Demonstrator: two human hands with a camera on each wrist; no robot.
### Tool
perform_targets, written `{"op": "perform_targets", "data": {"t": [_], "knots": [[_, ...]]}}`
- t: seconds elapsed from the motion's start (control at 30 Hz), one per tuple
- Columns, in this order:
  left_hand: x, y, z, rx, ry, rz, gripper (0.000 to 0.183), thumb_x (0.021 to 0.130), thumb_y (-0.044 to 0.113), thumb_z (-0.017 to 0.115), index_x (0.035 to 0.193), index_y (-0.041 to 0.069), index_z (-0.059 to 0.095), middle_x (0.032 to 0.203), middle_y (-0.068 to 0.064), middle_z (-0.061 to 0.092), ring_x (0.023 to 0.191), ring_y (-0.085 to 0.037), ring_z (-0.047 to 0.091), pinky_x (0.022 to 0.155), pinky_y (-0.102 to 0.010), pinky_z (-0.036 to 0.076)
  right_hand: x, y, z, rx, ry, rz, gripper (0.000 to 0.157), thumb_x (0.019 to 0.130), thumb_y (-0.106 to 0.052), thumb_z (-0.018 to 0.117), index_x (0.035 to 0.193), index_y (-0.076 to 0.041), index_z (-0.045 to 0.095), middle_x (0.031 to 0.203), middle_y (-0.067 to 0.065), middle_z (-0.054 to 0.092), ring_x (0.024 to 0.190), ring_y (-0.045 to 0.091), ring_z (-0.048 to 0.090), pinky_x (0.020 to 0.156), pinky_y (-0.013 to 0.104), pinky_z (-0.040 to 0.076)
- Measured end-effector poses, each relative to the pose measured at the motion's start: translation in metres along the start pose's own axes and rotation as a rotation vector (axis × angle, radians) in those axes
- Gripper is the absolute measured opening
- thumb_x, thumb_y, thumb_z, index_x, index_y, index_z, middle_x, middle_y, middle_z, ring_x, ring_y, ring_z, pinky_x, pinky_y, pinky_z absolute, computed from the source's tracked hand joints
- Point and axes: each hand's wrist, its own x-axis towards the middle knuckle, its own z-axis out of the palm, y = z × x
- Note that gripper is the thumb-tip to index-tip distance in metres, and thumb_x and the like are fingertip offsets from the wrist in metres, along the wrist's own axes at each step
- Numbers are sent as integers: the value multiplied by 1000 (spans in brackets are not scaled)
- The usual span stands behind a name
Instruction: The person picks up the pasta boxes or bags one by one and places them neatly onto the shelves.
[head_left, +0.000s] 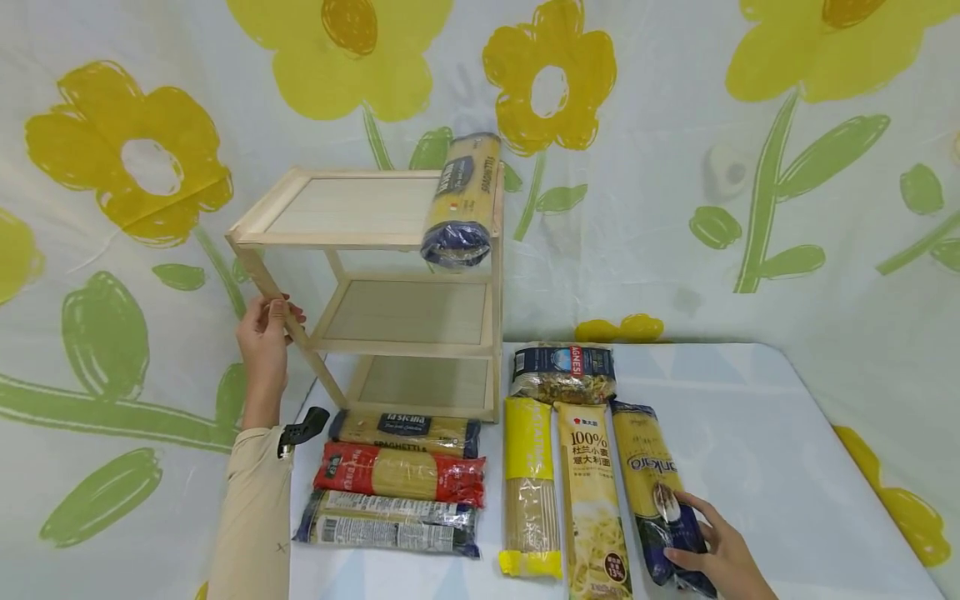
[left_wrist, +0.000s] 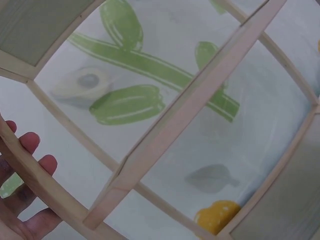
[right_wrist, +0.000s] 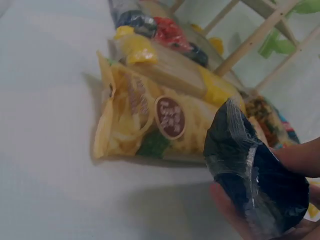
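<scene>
My left hand [head_left: 266, 335] grips the left front post of a three-tier wooden shelf [head_left: 405, 350]. In the left wrist view, its fingers lie around the post [left_wrist: 37, 182]. At the front right, my right hand [head_left: 716, 554] holds the lower end of a blue and yellow spaghetti packet [head_left: 651, 467], thumb on one side and fingers on the other. Close up in the right wrist view, the packet's dark crinkled end [right_wrist: 255, 175] hides most of its length. Another spaghetti packet [head_left: 463, 196] lies on the shelf's top tier, its near end jutting over the front edge.
Before the shelf lie a dark-ended spaghetti packet [head_left: 405, 432], a red packet [head_left: 401, 473] and a blue-ended packet [head_left: 386, 521]. Right of these are a yellow packet [head_left: 531, 492] and a cream packet [head_left: 596, 500]. An Agnesi pasta bag [head_left: 564, 372] sits behind them, near a flowered cloth backdrop [head_left: 637, 208].
</scene>
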Motion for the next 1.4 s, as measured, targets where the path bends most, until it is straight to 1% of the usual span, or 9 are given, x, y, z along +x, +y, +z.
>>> {"op": "perform_targets", "data": {"t": [0.23, 0.43, 0.53, 0.7, 0.8, 0.9, 1.0, 1.17, 1.4], "knots": [[0, 0, -1, 21, -5, -2, 30, 94, 29, 56, 107, 3, 61, 84, -5, 63, 77, -16, 62, 60, -22, 50, -15, -18, -14, 44, 19, 13, 87, 85, -30, 71, 149, -3, 20, 151, 28, 15, 133, 53, 15, 96, 65, 31], [2, 0, -1, 41, -2, 10, 30, 94, 30, 56, 106, 4, 62, 84, -5, 63, 76, -16, 62, 60, -21, 50, -27, -31, -24, 7, 52, -18, 86, 85, -33, 71, 149, -3, 22, 151, 28, 18, 135, 52, 15, 100, 64, 27], [2, 1, -1, 48, 2, 23, 31, 94, 30, 56, 106, 2, 61, 83, -5, 63, 75, -15, 63, 60, -20, 51, -32, -39, -27, 34, 68, -6, 88, 84, -35, 71, 150, -5, 22, 152, 27, 18, 135, 49, 19, 99, 55, 36], [2, 1, -2, 35, -8, 20, 32, 94, 30, 56, 107, 0, 61, 83, -5, 63, 75, -15, 62, 61, -21, 51, -40, -54, -37, 71, 95, 24, 90, 82, -38, 73, 151, -13, 20, 153, 22, 17, 136, 42, 25, 89, 36, 49], [1, 0, -2, 34, -11, 19, 37, 94, 29, 56, 110, -5, 58, 83, -5, 63, 75, -15, 62, 61, -21, 51, -45, -63, -44, 94, 114, 11, 89, 83, -38, 72, 152, -17, 20, 155, 20, 15, 133, 29, 34, 86, 28, 50], [1, -1, -1, 47, -8, 21, 40, 94, 29, 55, 112, -7, 56, 83, -3, 63, 74, -14, 62, 61, -21, 51, -49, -71, -49, 148, 138, -52, 84, 84, -31, 72, 151, -19, 23, 154, 19, 16, 116, -1, 44, 79, 19, 50], [1, -1, -2, 49, -6, 15, 37, 94, 30, 55, 110, -4, 58, 84, -4, 63, 75, -14, 62, 61, -21, 50, -53, -80, -53, 228, 159, -141, 78, 85, -18, 72, 149, -20, 29, 148, 9, 30, 99, -13, 49, 75, 19, 51], [1, -1, -1, 43, -8, -6, 28, 94, 31, 56, 106, 6, 62, 85, -5, 63, 77, -15, 62, 63, -22, 50, -59, -98, -59, 387, 147, -274, 72, 84, -1, 69, 146, -18, 38, 119, -15, 49, 92, 1, 61, 71, 26, 54], [1, -2, -1, 52, -12, 10, 30, 95, 29, 54, 108, 3, 61, 85, -5, 63, 77, -16, 62, 63, -22, 51, -65, -135, -59, 426, 134, -395, 68, 84, 6, 67, 143, -17, 43, 111, -16, 59, 90, 6, 64, 68, 29, 55]]}}
